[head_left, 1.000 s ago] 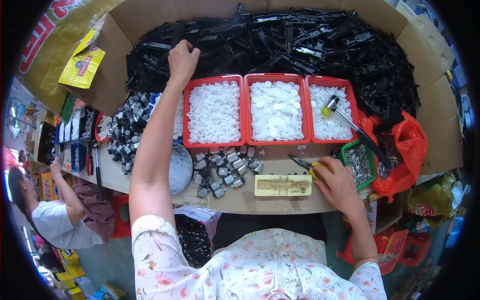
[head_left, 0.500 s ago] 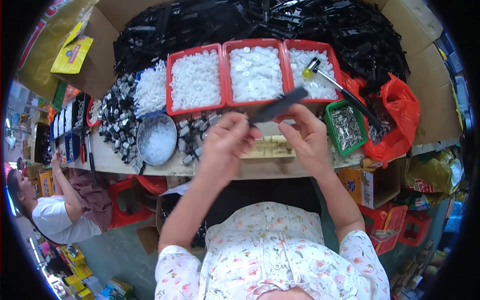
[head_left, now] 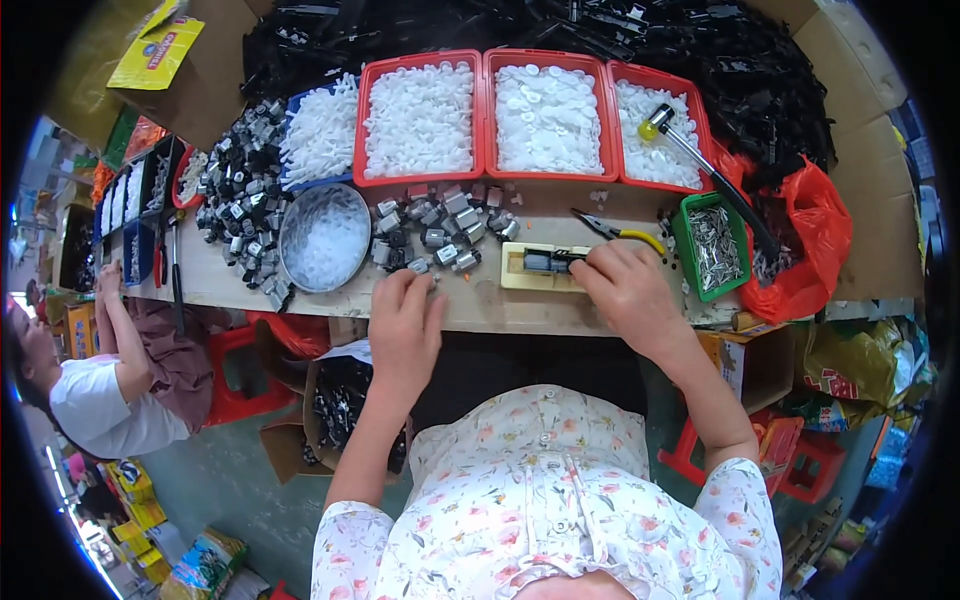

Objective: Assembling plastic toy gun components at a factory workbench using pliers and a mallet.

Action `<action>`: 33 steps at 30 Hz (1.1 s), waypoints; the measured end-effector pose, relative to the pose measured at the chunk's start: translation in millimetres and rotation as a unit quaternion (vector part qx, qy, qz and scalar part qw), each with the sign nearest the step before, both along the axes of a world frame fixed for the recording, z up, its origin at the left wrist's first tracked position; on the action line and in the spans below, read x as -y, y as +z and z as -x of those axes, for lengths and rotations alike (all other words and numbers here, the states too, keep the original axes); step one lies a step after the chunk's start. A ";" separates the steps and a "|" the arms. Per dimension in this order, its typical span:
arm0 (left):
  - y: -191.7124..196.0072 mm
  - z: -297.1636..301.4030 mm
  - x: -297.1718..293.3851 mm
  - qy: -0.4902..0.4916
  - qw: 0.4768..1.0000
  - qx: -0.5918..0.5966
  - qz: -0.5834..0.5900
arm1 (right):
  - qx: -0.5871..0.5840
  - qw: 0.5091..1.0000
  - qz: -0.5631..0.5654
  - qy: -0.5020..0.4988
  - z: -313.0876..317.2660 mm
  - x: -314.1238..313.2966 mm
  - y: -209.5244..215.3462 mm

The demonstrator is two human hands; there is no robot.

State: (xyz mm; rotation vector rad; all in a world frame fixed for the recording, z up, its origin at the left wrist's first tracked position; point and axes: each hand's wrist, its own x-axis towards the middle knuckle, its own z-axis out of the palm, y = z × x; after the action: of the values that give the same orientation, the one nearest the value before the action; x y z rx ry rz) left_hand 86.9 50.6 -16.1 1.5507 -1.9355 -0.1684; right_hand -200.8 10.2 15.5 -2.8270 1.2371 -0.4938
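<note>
My left hand [head_left: 402, 328] is over the table's front edge, its thumb apart from its bent fingers. The fingertips are beside a heap of small metal motors [head_left: 436, 236], and I see nothing held in them. A cream fixture block [head_left: 513, 270] sits on the table between my hands. In its recess lies a black plastic part [head_left: 548, 262]. My right hand [head_left: 632, 295] is closed at the block's right end, fingertips on the part's end, which they partly cover. Behind that hand lie pliers [head_left: 640, 238] with yellow grips.
Red trays [head_left: 478, 120] of white plastic pieces line the back. A metal bowl [head_left: 283, 245] stands left, a green tray [head_left: 735, 285] of metal pieces right. A hammer [head_left: 715, 178] rests across a red tray's edge. Black parts [head_left: 400, 30] pile behind. Another person [head_left: 110, 395] sits at far left.
The long black part held between both hands has come down into the cream block. My left hand has let go and moved left toward the motors; my right hand has lowered to the block.
</note>
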 end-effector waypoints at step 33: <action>20.0 30.2 26.7 -0.077 0.945 -0.281 -0.152 | 0.184 0.979 -0.087 -0.019 -33.7 22.3 -9.2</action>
State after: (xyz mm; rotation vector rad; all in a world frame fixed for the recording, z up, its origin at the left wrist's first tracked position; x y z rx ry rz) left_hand 56.7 23.9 3.9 1.3366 -1.6105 -0.9113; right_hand -167.1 -12.1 6.2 -2.4279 1.1930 -0.8197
